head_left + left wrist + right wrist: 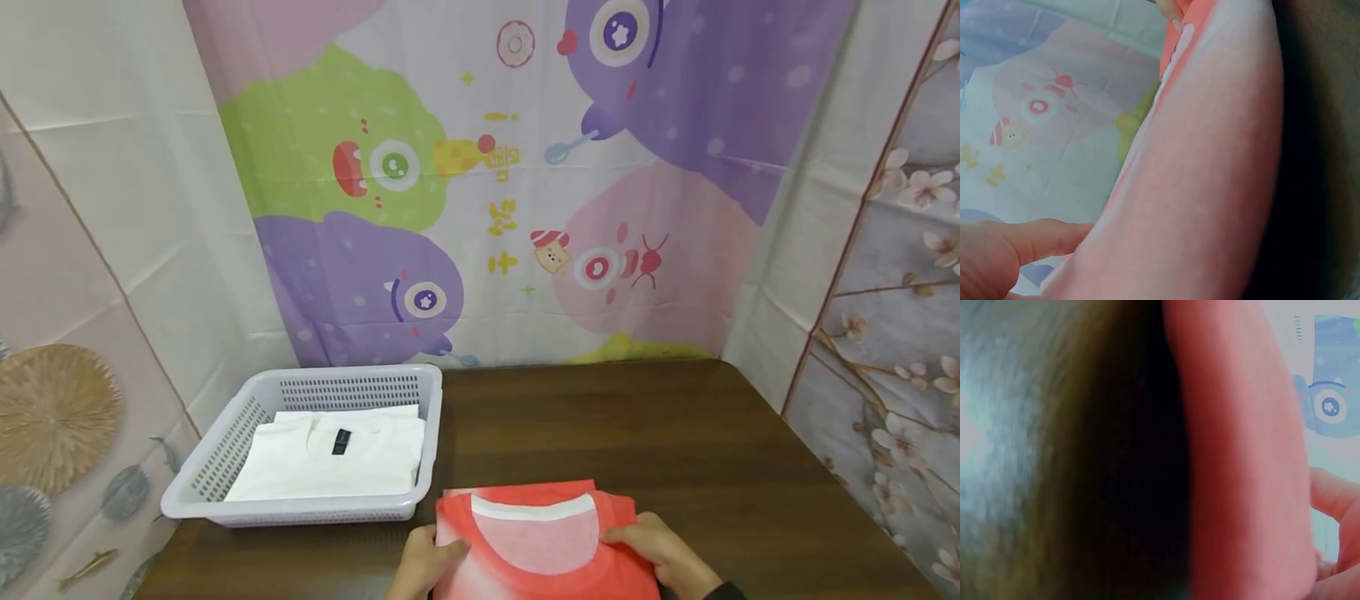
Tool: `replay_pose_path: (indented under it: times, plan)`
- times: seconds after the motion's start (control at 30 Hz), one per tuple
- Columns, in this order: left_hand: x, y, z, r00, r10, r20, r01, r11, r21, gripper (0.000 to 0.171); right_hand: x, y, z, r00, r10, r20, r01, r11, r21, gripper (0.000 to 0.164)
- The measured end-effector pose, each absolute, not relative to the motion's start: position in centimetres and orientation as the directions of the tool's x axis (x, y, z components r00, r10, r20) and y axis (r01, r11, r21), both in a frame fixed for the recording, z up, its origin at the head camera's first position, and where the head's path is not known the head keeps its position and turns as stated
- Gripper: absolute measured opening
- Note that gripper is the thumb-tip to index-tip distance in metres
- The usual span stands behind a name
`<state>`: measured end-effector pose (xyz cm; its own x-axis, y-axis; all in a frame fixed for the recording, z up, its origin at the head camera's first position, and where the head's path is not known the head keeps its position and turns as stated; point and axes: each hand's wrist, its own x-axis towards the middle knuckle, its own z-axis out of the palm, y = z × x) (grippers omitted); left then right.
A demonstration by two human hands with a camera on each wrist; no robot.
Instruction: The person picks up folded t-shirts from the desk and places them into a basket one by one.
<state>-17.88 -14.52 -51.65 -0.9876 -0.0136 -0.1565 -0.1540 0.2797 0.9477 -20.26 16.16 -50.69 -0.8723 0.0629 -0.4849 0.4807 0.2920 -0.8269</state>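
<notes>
A folded red and pale pink shirt (536, 542) with a white neck band lies at the near edge of the head view, its collar facing away from me. My left hand (427, 562) grips its left side, thumb on top and the other fingers hidden beneath. On the opposite side my right hand (663, 550) holds the shirt the same way. In the left wrist view the shirt (1191, 156) slants across above a dark gap, with my left thumb at its edge. The right wrist view shows the blurred shirt edge (1241, 456) raised over dark shadow, beside my right thumb.
At the left of the brown wooden table (600, 425) stands a grey-white perforated plastic basket (427, 450). Inside it lies a folded white shirt (337, 471) with a black neck label. Cartoon-printed cloth (480, 325) hangs behind the table, and patterned curtains flank both sides.
</notes>
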Motion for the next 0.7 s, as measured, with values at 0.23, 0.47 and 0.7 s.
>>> replay_pose_path:
  times: [0.23, 0.47, 0.7]
  plan:
    - [-17.93, -14.48, -51.66, -0.984, -0.018, -0.179, -0.177, 0.28, 0.943, 0.041, -20.33, 16.0, -50.45, -0.878, 0.067, -0.474, 0.471, 0.295, -0.831, 0.034]
    - [-17.95, -14.63, -51.54, -0.987, -0.019, -0.161, -0.16, 0.276, 0.948, 0.039, -20.17, 16.08, -49.86, -0.902, 0.009, -0.432, 0.416, 0.286, -0.863, 0.031]
    - [-17.91, -14.5, -51.26, -0.989, -0.028, -0.142, -0.144, 0.318, 0.937, 0.038, -19.66, 16.57, -49.77, -0.922, -0.093, -0.377, 0.343, 0.259, -0.903, 0.027]
